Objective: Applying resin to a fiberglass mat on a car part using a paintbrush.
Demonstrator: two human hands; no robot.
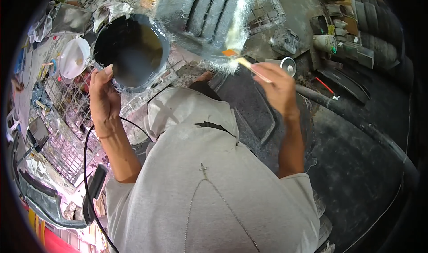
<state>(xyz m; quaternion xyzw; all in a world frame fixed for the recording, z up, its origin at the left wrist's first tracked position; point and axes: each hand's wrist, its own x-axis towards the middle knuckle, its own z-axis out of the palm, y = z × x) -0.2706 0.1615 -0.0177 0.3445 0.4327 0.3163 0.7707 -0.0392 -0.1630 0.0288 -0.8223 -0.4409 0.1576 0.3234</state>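
Observation:
My left hand (103, 94) grips the near-left rim of a round black bucket (106, 43), thumb over the edge. Some murky liquid lies in its bottom, partly in shadow. In my right hand (278, 86) is a paintbrush (245, 63) with a pale handle, its orange-brown end pointing left. That end is at the near right corner of a grey moulded panel (178, 21) with dark parallel grooves; whether it presses on the surface I cannot tell. Frayed white glass-fibre matting (236, 30) runs along the panel's right edge, with loose strands sticking out.
A white plastic tub (74, 57) and a clear plastic container (69, 19) stand at the far left, above a metal grid (58, 132). On the right are a white round can (288, 66), a long pipe (343, 108) and a red-handled tool (324, 86). A black cable (85, 164) hangs by my left arm.

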